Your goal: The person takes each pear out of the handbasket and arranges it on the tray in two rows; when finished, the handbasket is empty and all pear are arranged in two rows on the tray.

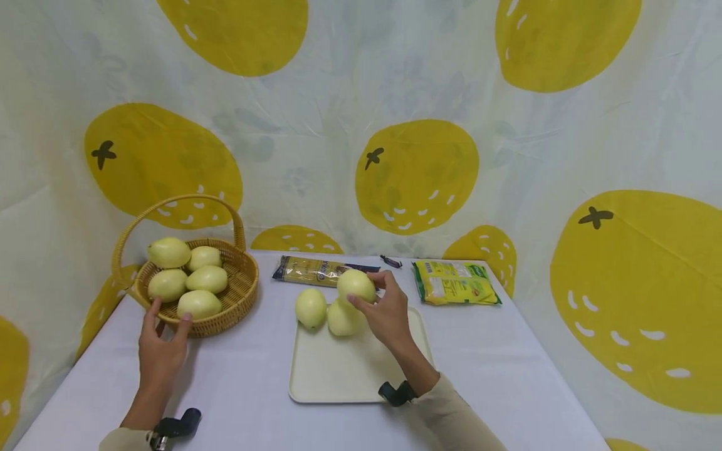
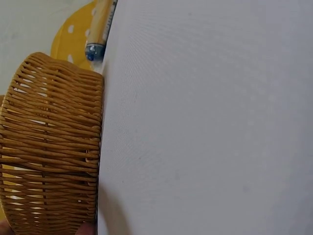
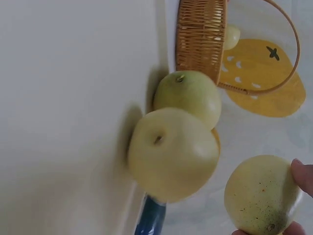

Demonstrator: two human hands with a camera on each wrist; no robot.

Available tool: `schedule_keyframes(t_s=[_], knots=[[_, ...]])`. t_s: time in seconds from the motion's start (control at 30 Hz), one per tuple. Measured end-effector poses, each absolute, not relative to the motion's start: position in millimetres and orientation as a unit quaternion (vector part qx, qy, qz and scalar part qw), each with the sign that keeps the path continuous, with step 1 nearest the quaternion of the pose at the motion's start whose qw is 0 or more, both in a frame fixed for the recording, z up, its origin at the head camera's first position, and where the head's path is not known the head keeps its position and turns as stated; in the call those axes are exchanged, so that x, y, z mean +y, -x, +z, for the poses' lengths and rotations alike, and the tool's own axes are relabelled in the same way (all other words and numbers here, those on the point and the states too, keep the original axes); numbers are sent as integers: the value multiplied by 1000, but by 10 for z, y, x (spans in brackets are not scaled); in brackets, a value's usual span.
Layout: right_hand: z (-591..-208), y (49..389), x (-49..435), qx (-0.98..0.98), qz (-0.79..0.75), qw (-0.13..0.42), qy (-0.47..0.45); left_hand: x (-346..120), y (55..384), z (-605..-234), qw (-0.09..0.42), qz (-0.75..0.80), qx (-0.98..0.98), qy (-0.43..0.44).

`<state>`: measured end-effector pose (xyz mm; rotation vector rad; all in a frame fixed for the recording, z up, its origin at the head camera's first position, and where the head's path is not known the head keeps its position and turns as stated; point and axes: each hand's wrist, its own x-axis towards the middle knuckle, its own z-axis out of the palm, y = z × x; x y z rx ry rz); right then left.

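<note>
My right hand [image 1: 389, 313] pinches a pale green melon [image 1: 355, 287] between thumb and fingers, raised above the tray. Its speckled end shows in the right wrist view, with fingertips [image 3: 303, 176] at its side. On the far left part of the cream tray [image 1: 338, 376] sit two more melons, one on the left [image 1: 311, 308] and one partly behind the held one [image 1: 343, 321]. At the near side of the wicker basket [image 1: 242, 297], my left hand [image 1: 160, 354] grips the rim and wall with thumb and fingers. Several melons [image 1: 207, 279] lie inside, towards its left.
Behind the tray lies a flat golden packet [image 1: 307, 270], partly hidden by the held melon. A small dark wrapped piece [image 1: 391, 262] is near the back edge. A yellow-green packet [image 1: 454, 282] lies at the back right. The basket's tall handle [image 1: 186, 197] arches over it.
</note>
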<state>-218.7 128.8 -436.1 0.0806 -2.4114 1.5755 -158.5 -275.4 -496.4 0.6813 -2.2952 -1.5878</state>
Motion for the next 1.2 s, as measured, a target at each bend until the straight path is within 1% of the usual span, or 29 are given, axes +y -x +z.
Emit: schedule_keyframes(t_s=[0.4, 0.9, 1.07, 1.2], knots=[[-4582, 2154, 1608, -853, 505, 131, 10, -2775, 1601, -4971, 130, -550, -790, -239], [-4865, 2194, 1698, -890, 446, 90, 41, -2781, 1610, -5001, 131, -551, -788, -243], [-4877, 2177, 1709, -890, 445, 86, 39, -2783, 1601, -4995, 129, -554, -787, -239], [-4847, 2130, 1748, -885, 459, 73, 35, -2787, 1606, -4992, 130, -557, -786, -235]])
